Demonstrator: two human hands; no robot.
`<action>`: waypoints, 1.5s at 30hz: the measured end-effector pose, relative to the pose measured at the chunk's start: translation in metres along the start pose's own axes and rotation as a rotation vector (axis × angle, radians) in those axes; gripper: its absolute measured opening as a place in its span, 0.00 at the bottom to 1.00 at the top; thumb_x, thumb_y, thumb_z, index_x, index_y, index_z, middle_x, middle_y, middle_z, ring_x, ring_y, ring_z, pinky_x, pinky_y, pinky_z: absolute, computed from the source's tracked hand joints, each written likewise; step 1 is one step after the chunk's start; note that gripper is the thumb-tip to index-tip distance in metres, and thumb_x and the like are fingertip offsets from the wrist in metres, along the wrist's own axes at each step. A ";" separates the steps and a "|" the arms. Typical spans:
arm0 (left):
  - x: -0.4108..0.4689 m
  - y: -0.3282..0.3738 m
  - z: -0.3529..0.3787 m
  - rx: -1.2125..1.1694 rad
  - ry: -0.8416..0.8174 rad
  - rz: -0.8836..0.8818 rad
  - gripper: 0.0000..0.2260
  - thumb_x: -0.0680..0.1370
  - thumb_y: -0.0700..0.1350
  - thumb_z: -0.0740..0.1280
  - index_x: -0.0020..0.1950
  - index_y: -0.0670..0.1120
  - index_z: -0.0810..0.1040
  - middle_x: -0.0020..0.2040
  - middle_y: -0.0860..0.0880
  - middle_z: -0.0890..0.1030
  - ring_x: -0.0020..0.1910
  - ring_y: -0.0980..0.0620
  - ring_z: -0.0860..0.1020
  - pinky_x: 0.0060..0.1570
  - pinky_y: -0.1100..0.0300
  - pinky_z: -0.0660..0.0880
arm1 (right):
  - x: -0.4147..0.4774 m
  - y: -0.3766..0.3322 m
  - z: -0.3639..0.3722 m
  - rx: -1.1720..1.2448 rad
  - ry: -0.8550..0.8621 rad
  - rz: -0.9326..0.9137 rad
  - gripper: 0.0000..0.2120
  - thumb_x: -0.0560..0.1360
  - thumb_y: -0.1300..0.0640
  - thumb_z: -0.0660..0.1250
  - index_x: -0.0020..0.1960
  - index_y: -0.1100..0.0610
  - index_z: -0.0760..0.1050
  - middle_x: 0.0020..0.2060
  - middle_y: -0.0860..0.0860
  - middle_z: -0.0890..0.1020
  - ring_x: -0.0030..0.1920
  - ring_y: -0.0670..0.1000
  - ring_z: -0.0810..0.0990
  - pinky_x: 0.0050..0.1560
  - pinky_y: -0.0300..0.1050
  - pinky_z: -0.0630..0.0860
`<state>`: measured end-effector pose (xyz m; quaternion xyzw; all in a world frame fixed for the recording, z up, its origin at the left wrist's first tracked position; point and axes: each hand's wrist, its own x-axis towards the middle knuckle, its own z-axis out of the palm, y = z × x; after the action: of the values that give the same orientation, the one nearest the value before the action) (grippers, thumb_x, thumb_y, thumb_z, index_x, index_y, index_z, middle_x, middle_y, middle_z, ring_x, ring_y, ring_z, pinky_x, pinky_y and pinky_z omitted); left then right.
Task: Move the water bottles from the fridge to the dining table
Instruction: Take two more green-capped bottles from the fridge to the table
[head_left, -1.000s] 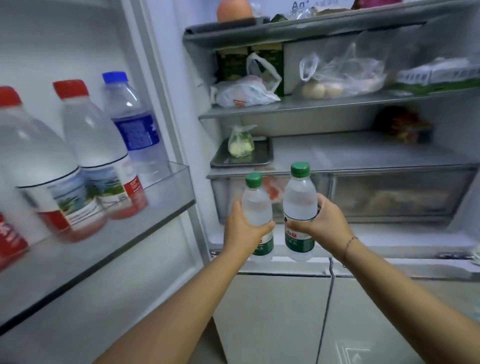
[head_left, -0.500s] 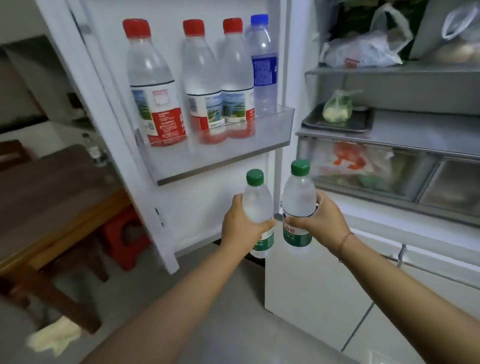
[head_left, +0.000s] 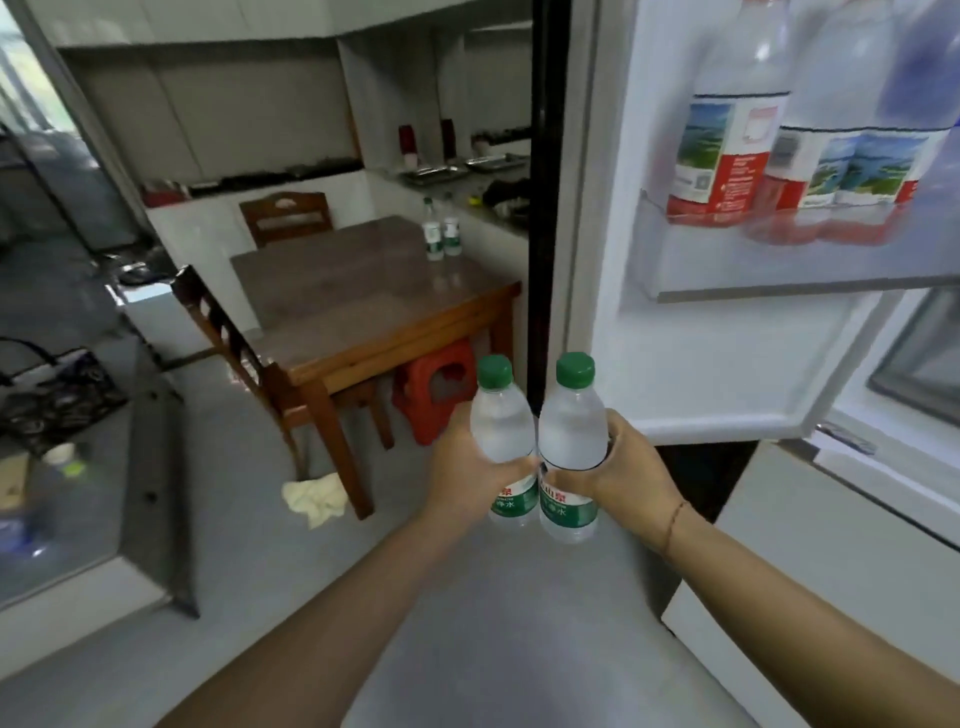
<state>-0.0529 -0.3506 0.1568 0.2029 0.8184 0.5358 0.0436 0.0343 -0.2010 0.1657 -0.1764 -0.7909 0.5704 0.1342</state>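
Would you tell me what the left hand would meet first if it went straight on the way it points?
Probably the right-hand bottle, close against the left-hand bottle that the left hand grips; beyond that, the edge of the open fridge door. Depth is unclear.

Two bare forearms in view: left forearm from near left, right forearm from near right. Both uncovered up to frame edge. Right wrist: thin reddish-brown cord bracelet, single strand, snug, just behind right hand. Left hand and wrist: bare. Nails, finer detail: too blurred to tell.
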 end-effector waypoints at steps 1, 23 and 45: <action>0.005 -0.010 -0.019 0.007 0.019 -0.009 0.24 0.63 0.46 0.81 0.53 0.57 0.74 0.49 0.56 0.81 0.48 0.62 0.79 0.46 0.63 0.74 | 0.008 -0.005 0.020 0.008 -0.024 -0.003 0.30 0.60 0.58 0.80 0.59 0.50 0.71 0.48 0.42 0.80 0.47 0.40 0.77 0.44 0.36 0.75; 0.232 -0.164 -0.232 0.015 0.169 -0.071 0.29 0.64 0.47 0.81 0.61 0.47 0.73 0.54 0.52 0.80 0.55 0.51 0.79 0.55 0.52 0.78 | 0.244 -0.063 0.264 0.199 0.033 0.042 0.28 0.60 0.68 0.79 0.54 0.50 0.73 0.48 0.49 0.81 0.53 0.55 0.79 0.55 0.53 0.77; 0.617 -0.222 -0.172 -0.073 0.079 -0.071 0.30 0.62 0.55 0.79 0.59 0.46 0.76 0.50 0.52 0.82 0.50 0.53 0.81 0.46 0.60 0.78 | 0.633 -0.046 0.259 0.217 0.190 0.093 0.32 0.58 0.68 0.79 0.59 0.54 0.73 0.52 0.54 0.81 0.54 0.58 0.80 0.56 0.59 0.78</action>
<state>-0.7297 -0.3416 0.1206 0.1506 0.8060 0.5712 0.0376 -0.6498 -0.1619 0.1356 -0.2506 -0.6993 0.6388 0.2000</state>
